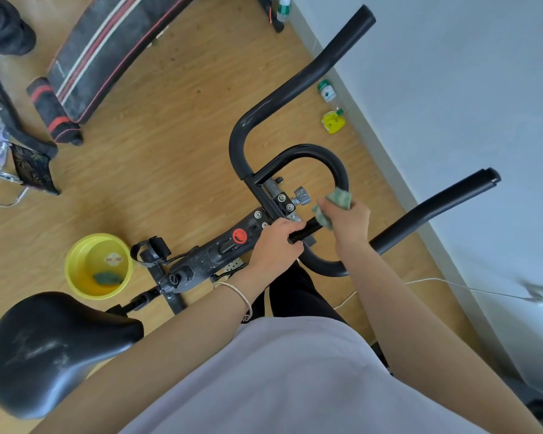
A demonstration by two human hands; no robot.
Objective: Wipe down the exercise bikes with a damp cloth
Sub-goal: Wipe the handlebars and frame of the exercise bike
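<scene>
A black exercise bike fills the middle of the view, with long handlebars [298, 86] reaching toward the wall and a black saddle [44, 349] at the lower left. My left hand [276, 245] grips the centre bar of the handlebars beside the frame [220, 249] with its red sticker. My right hand [345, 220] is closed around a green cloth [339, 198], pressed against the inner loop of the handlebars [304, 151].
A yellow basin [98, 264] with water and a second green cloth stands on the wooden floor left of the bike. A padded bench [101, 54] lies at the back left. Small bottles [326, 90] and a yellow item [333, 122] sit by the white wall. A white cable [452, 285] runs to the right.
</scene>
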